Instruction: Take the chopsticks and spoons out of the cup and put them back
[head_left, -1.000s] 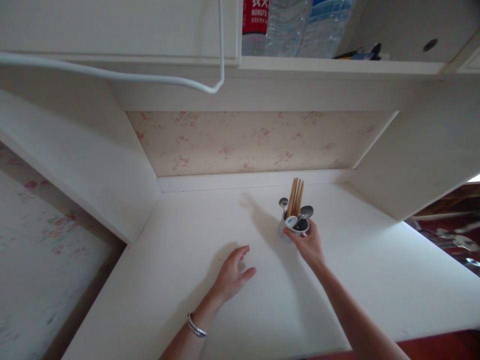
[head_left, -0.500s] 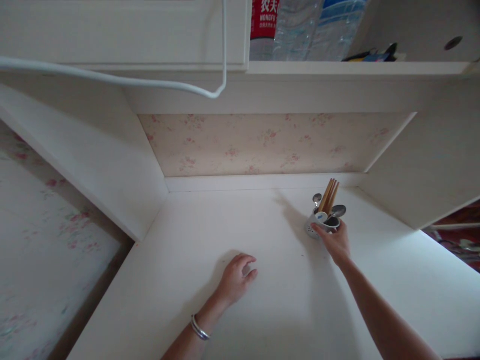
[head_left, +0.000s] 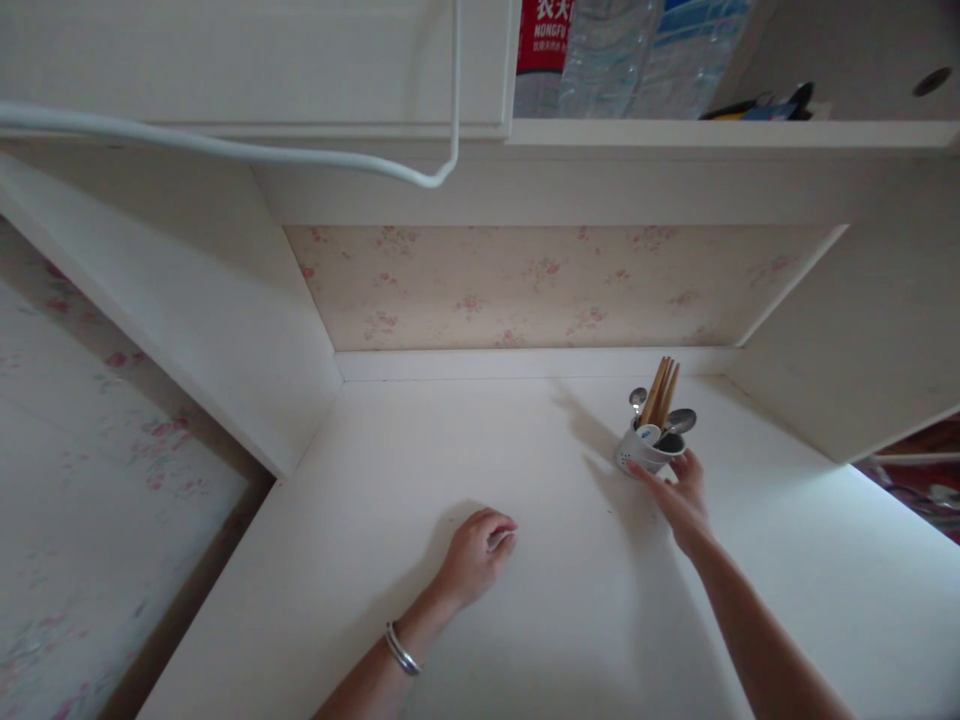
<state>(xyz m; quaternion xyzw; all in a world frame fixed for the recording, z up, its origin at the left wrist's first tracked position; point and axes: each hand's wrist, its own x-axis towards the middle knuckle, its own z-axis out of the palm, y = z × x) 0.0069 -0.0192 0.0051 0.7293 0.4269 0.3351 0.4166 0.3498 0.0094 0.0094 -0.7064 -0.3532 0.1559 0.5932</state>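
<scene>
A white cutlery holder (head_left: 637,456) with round holes in its side stands upright at the back right of the white tabletop (head_left: 420,445). Wooden chopsticks (head_left: 660,392) rise out of it. Two metal spoons, one small (head_left: 637,398) and one larger (head_left: 680,421), lean in it, with a white round-ended piece (head_left: 648,434) between them. My right hand (head_left: 681,495) is around the holder's near side, thumb at the front and fingers at the right. Over the middle of the tabletop, my left hand (head_left: 476,555) is curled, thumb and fingertips together, with nothing visible in it.
Above the tabletop, a shelf (head_left: 705,134) carries plastic bottles (head_left: 607,60) and small dark items. A white cable (head_left: 300,153) hangs across the upper left. White side panels (head_left: 180,290) flank the tabletop, with floral wallpaper (head_left: 517,285) behind.
My left thumb and fingertips have come together. My right hand has slid slightly lower on the cutlery holder, exposing more of its front. The view has shifted a little.
</scene>
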